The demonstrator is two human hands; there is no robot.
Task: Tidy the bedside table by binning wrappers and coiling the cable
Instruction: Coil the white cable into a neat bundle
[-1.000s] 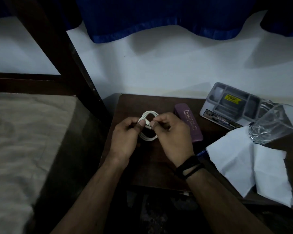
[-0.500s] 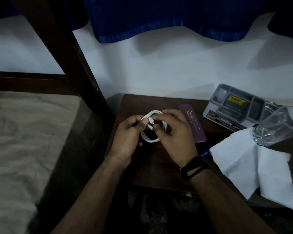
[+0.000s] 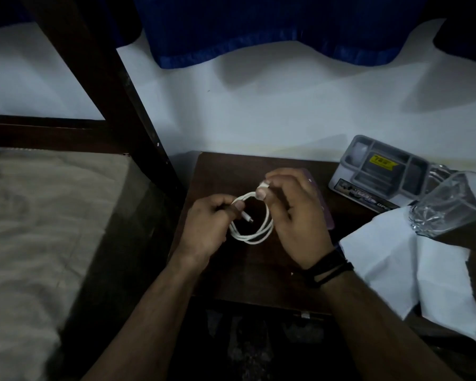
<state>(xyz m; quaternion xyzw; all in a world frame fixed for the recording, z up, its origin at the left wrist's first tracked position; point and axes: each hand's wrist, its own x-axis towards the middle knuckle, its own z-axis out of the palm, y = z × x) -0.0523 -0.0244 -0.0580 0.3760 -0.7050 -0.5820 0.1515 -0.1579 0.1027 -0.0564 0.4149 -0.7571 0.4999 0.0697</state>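
While both hands are working above the dark wooden bedside table (image 3: 259, 276), the items are lying as follows:

Cable: a white charging cable (image 3: 254, 235) is hanging in a small coil of a few loops between the two hands, just above the table top; whether the lowest loop is touching the wood cannot be told.
Left hand: the left hand (image 3: 206, 229) is pinching the left side of the coil between thumb and curled fingers; one connector end is sticking out just below its thumb.
Right hand: the right hand (image 3: 291, 215) is pinching the other white plug end at the top of the coil between thumb and fingertips; a black band is sitting on its wrist.
Purple case: a flat purple case (image 3: 326, 213) is lying on the table behind the right hand, mostly hidden by it.
Grey tray: a grey compartment tray (image 3: 382, 171) with a yellow label is sitting at the right rear, against the wall.
Glass: a clear drinking glass (image 3: 448, 204) is appearing tilted beside the tray.
Tissue: a white paper tissue (image 3: 412, 270) is lying spread over the right edge, under the glass.
Bed: a mattress with pale sheet (image 3: 39, 229) is lying left of the table.
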